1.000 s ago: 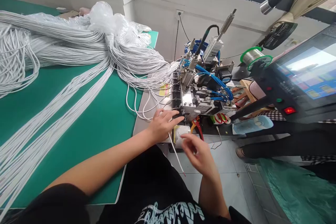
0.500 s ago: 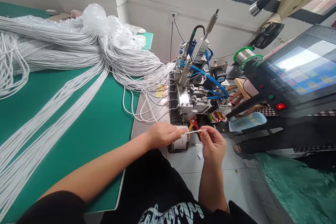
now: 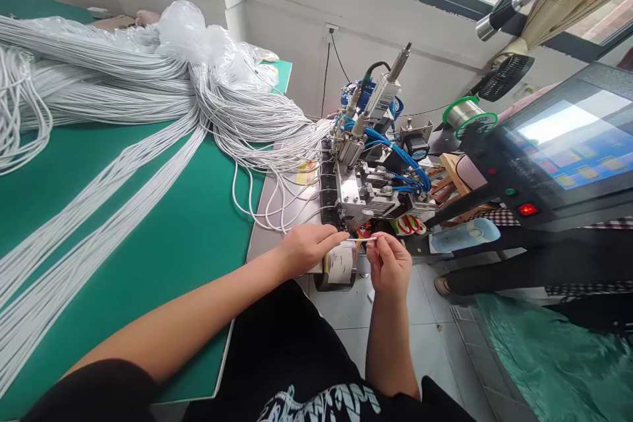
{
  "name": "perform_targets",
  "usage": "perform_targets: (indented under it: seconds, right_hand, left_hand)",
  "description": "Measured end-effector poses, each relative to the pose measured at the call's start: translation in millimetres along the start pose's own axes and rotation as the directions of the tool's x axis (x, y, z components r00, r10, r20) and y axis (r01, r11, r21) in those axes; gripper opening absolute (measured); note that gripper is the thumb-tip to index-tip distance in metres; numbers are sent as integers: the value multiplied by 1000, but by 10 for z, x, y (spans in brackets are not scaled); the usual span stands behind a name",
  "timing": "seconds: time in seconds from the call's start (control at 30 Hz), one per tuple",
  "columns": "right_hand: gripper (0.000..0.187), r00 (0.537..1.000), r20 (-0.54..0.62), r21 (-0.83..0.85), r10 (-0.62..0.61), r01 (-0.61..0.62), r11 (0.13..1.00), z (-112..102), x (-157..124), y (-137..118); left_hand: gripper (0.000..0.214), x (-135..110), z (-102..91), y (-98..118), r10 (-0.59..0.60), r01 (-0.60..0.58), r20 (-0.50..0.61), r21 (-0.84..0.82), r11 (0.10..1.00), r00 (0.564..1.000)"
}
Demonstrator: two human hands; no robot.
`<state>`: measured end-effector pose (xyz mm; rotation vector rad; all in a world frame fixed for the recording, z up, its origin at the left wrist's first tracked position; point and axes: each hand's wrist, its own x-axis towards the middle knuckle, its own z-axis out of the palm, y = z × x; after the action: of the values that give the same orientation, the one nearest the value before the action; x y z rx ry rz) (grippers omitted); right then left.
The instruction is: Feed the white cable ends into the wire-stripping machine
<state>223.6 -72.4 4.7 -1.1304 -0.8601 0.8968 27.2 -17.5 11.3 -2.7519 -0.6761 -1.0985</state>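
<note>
Just before the machine (image 3: pixel 350 194), by the left hand (image 3: pixel 307 249), its fingers closed together and thumb hidden, and by the right hand (image 3: pixel 393 265), its fingertips pinching the end, the white cable (image 3: pixel 361 239) is best kept straight. Left of the machine, heaped cables (image 3: pixel 262 120) cannot be counted; counted are one machine, one spool (image 3: pixel 463 116) at the machine's right, one white cable.

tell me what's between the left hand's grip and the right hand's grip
In the head view, a short stretch of white cable runs between the left hand's grip and the right hand's grip.
</note>
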Motion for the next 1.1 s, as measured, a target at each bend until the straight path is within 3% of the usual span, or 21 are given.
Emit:
perform_targets:
  seconds: [0.1, 0.17, 0.27, 0.37, 0.67, 0.9, 1.1]
  right_hand:
    - [24, 997, 74, -62, 7, -3, 998, -18, 94, 65]
    - [24, 993, 115, -212, -10, 35, 977, -21, 148, 97]
    - [24, 984, 165, -485, -73, 145, 862, -14, 205, 126]
    - [25, 972, 209, -588, -103, 210, 781, -6, 257, 158]
    - [27, 936, 352, -444, 14, 153, 883, 5, 425, 314]
    - [31, 951, 244, -261, 190, -124, 957, 70, 432, 382]
    - [36, 949, 202, -193, 242, -204, 960, 13, 380, 490]
  left_hand:
    - [32, -6, -3, -6, -22, 20, 50, 41, 999, 999]
    - [38, -7, -5, -5, -77, 69, 95, 89, 994, 993]
    - [39, -6, -6, 4, -155, 134, 135, 153, 979, 979]
    - [37, -7, 1, 17, -207, 180, 143, 181, 967, 968]
    - [40, -9, 9, 28, -279, 246, 171, 189, 951, 945]
    - [38, 6, 23, 37, -292, 261, 156, 194, 946, 944]
    - [36, -20, 44, 29, -303, 274, 121, 208, 939, 945]
